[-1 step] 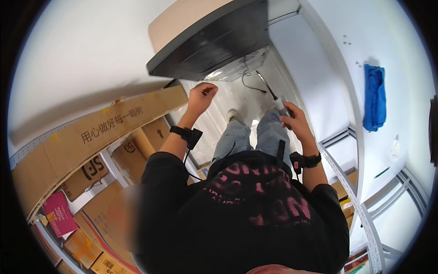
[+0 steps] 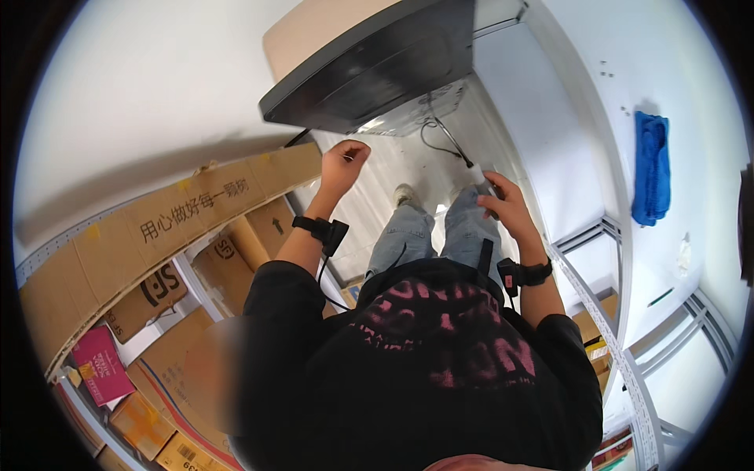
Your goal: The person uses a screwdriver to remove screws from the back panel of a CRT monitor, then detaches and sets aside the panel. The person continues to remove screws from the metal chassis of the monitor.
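My right hand (image 2: 506, 206) is closed round the pale handle of a screwdriver-like tool (image 2: 454, 143) with a long thin metal shaft. The shaft slants up and left toward the lower edge of a large black panel (image 2: 369, 74) with a beige surface behind it. Whether its tip touches the panel, I cannot tell. My left hand (image 2: 343, 169) is raised just below the panel's left part, apart from it. Its thumb and fingers are pinched together; a small pale bit may show between them. Both wrists wear black strapped devices.
A dark cable (image 2: 430, 141) curls beneath the panel. On the left, a shelf holds several cardboard boxes (image 2: 216, 275) and a pink package (image 2: 102, 365) behind a long cardboard strip (image 2: 181, 200). A folded blue cloth (image 2: 651, 169) and several small pieces lie on the white surface at right.
The tool's shaft has swung up and left, so its far end is nearer the panel. My right hand has shifted slightly left. My left hand keeps its pinch.
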### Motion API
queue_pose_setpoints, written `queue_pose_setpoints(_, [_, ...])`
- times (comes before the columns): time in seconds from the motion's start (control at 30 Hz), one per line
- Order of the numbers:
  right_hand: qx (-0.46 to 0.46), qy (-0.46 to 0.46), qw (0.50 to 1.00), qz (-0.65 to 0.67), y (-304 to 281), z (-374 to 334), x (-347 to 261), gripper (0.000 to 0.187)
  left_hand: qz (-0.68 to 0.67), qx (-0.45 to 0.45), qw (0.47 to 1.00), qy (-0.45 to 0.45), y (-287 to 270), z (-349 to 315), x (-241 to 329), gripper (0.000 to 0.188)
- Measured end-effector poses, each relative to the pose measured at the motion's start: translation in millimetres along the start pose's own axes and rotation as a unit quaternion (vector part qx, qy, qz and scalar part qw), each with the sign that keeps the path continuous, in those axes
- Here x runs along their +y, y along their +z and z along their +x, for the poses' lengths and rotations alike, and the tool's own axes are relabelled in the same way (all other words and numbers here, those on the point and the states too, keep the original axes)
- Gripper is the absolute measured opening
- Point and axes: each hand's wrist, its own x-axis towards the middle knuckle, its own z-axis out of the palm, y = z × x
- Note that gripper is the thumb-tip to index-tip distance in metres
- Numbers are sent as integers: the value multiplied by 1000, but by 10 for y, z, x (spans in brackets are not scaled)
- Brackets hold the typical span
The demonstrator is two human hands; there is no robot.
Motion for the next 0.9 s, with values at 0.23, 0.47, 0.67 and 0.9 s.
queue_pose_setpoints(0.23, [-74, 53, 995, 42, 1254, 244, 125, 50, -108, 112, 987, 47, -347, 132, -479, 40])
queue_pose_setpoints(0.47, [-73, -4, 995, 70, 1953, 285, 250, 40, -125, 137, 970, 160, -372, 474, -431, 41])
queue_pose_setpoints(0.67, [-43, -9, 995, 95, 2213, 305, 235, 38, -44, 160, 971, 171, -420, 513, -345, 28])
queue_pose_setpoints(0.9, [-35, -5, 993, 113, 2260, 332, 279, 38, -9, 155, 974, 165, -459, 490, -268, 26])
